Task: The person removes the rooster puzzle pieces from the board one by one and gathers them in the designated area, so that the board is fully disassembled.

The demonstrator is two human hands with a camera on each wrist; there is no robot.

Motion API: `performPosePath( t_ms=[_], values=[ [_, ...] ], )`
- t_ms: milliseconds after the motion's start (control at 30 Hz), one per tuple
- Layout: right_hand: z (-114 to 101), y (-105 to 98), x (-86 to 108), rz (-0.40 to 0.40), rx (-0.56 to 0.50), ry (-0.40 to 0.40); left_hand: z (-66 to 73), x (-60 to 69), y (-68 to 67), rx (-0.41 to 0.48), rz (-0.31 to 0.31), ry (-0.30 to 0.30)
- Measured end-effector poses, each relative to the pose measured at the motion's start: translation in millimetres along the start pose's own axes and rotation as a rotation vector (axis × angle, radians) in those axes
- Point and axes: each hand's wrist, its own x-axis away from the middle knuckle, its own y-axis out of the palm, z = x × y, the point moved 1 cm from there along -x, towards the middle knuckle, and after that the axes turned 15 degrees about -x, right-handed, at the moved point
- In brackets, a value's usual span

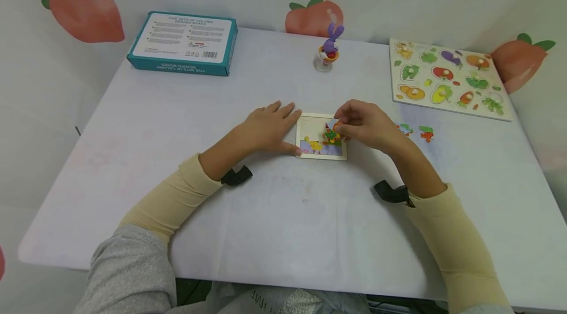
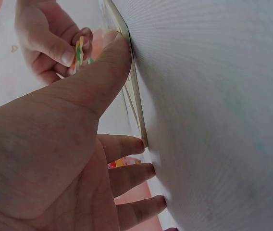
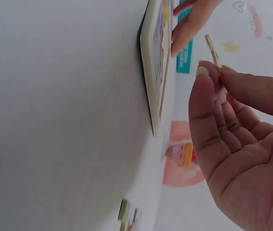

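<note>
My right hand pinches a small, thin jigsaw piece between thumb and fingers. In the head view the piece is over the right part of a small wooden puzzle tray; the right wrist view shows it raised above the tray, edge-on. Pieces with a yellow chick lie along the tray's near side, while bare wood shows at the upper left. With its fingers spread, my left hand rests at the tray's left edge, the thumb touching the rim.
Loose jigsaw pieces lie right of the tray, partly behind my right hand. A vegetable peg puzzle board sits at the back right. At the back stand a purple rabbit figure and a teal box.
</note>
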Motion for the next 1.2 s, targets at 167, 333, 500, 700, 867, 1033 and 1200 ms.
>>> performPosePath(
  t_ms=[167, 333, 500, 700, 867, 1033, 1200],
  values=[
    [4.0, -8.6, 4.9, 0.062, -0.016, 0.017, 0.0, 0.3, 0.5, 0.006, 0.002, 0.004],
    [8.2, -20.1, 11.2, 0.1, -0.03, 0.028, 0.1, 0.3, 0.1, 0.001, 0.003, 0.007],
    [9.8, -32.3, 20.4, 0.138, -0.037, 0.083, 0.2, -0.5, 0.3, -0.002, -0.001, 0.004],
    [11.3, -50.0, 33.3, 0.202, -0.001, 0.113, 0.1, -0.8, 1.1, -0.002, 0.001, 0.002],
    [16.2, -64.9, 43.1, 0.236, 0.013, 0.128, 0.1, -1.1, 1.7, -0.009, -0.005, 0.001],
    [23.4, -77.1, 51.6, 0.228, 0.032, 0.155, -0.3, -1.6, 2.1, -0.008, -0.009, 0.0],
    [31.6, -86.9, 61.0, 0.213, 0.076, 0.207, -0.2, -1.6, 2.2, -0.004, -0.005, 0.002]
  ],
)
